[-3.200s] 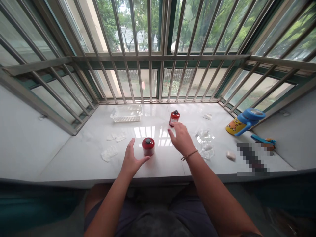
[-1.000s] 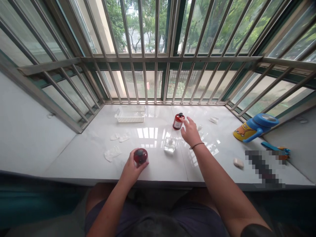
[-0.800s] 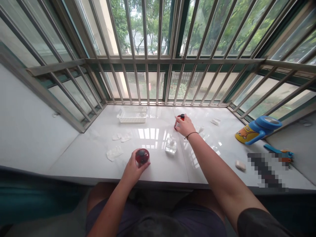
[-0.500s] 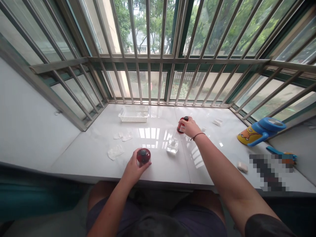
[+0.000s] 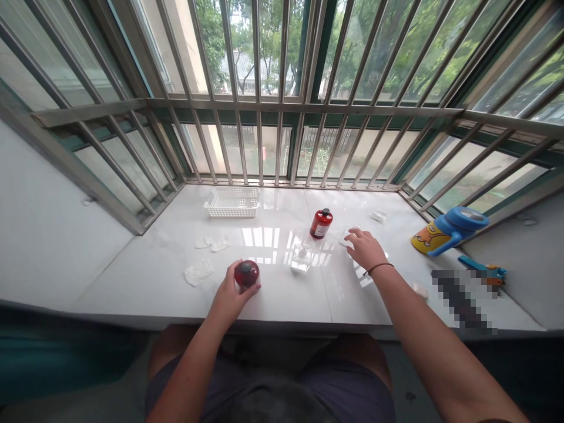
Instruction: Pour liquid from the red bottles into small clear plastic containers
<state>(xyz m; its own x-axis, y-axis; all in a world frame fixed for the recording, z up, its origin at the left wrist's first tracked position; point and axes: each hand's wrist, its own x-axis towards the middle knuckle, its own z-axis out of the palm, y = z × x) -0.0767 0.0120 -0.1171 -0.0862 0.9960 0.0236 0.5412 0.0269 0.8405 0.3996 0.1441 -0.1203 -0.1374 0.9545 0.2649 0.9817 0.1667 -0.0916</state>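
- Low and left of centre in the frame, grips a dark-capped red bottle (image 5: 247, 274) in the left hand (image 5: 230, 295), fingers curled along its left side and thumb across the near side.
- Holds it cap upward; cannot tell whether lifted or resting.
- Right of centre, extends the right hand (image 5: 366, 251) low over the white worktop (image 5: 145, 282), fingers parted and slightly bent; cannot tell whether touching or pinching anything at the tips.
- Wears a thin brown bracelet (image 5: 378, 267) on that wrist.
- Near the middle, shows a second red bottle (image 5: 321, 224) upright and pale-labelled, left of the right fingertips and apart from them.
- Below that, between the two hands, shows a clear square container (image 5: 301, 259).
- At left, shows crumpled white pieces (image 5: 199, 272) lying flat.
- Farther up, left of centre, shows a white perforated basket (image 5: 231, 211).
- Upper right of the right hand, shows a small white scrap (image 5: 378, 217).
- At far right, shows a yellow-and-blue jug (image 5: 449, 230), then a blue-and-orange item (image 5: 493, 274) beside a pixelated patch.
- Nearer, shows a pale lump (image 5: 420, 290) partly behind the right forearm.
- Across the top, shows metal bars (image 5: 282, 107) before windows.
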